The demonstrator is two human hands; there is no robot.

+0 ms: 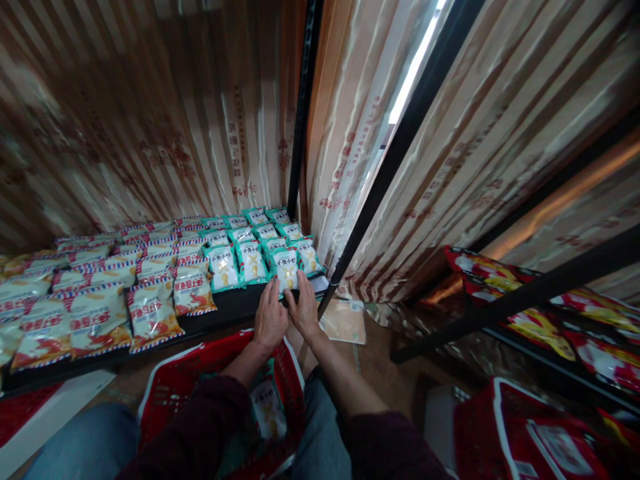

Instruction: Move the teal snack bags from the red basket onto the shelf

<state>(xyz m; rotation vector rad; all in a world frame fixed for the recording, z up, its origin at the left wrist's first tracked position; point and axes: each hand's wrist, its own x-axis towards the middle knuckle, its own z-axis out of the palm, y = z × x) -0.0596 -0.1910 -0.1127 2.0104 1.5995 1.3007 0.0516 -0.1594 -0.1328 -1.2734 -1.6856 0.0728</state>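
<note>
Both my hands are at the front edge of a low black shelf (235,303). My left hand (271,315) and my right hand (303,308) close on the lower edge of a green-and-white snack bag (287,267), one from each side. Their fingertips lie partly behind or over the bag. It stands upright in the front row, in front of several rows of matching bags (251,261). Under my forearms is a red shopping basket (173,377). Another green-and-white bag (269,407) lies inside the basket.
Snack bags with striped edges (153,312) fill the shelf to the left. A black upright post (385,180) stands just right of my hands. Red-and-yellow bags (530,327) sit on a right-hand shelf, above another red basket (480,427). Flat cardboard (345,321) lies on the floor.
</note>
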